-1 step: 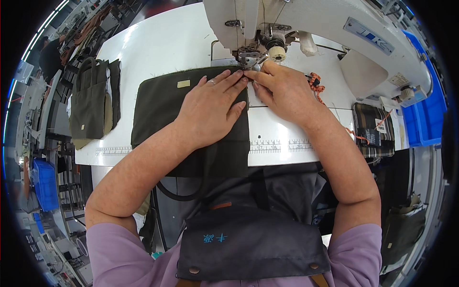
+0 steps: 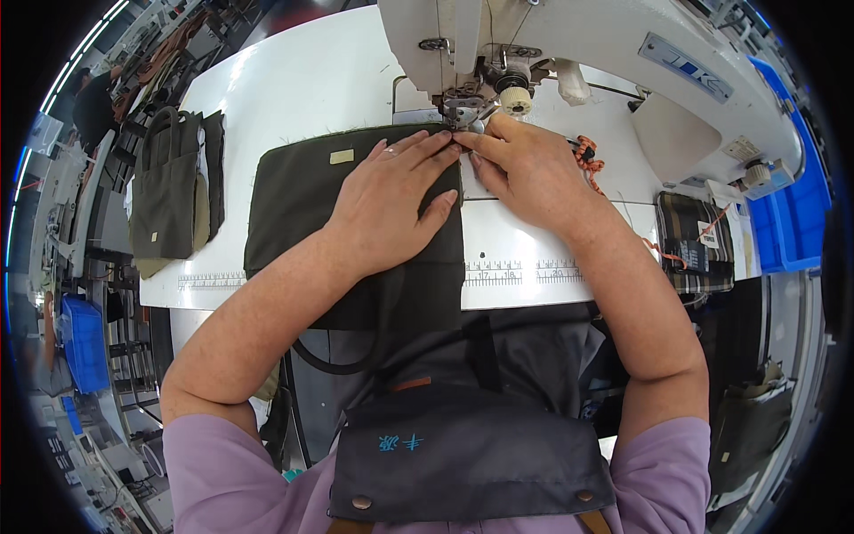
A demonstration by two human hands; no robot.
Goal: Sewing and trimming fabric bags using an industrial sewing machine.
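One dark green fabric piece (image 2: 294, 200), lying on the white table (image 2: 267, 89), its near part reaching over the front edge, its far right corner at the presser foot (image 2: 463, 111) of a white sewing machine (image 2: 614, 49); one left hand (image 2: 391, 191), spread flat upon the fabric, grasping nothing; one right hand (image 2: 529, 169), fingers partly bent, index tip beside that corner, whether pinching the edge cannot be told. Done, so far as visible: a small pale label (image 2: 342, 157) in place on the upper face; a dark strap (image 2: 342, 363) looping below, its fixing hidden. Left, by judgement: the far edge, showing loose threads, looks raw and unfinished; stitching too small to make out, so the seam's progress stays uncertain. Also: at left, a stack of dark green pieces (image 2: 165, 196), handle uppermost, well apart from the hands, stage of completion unclear
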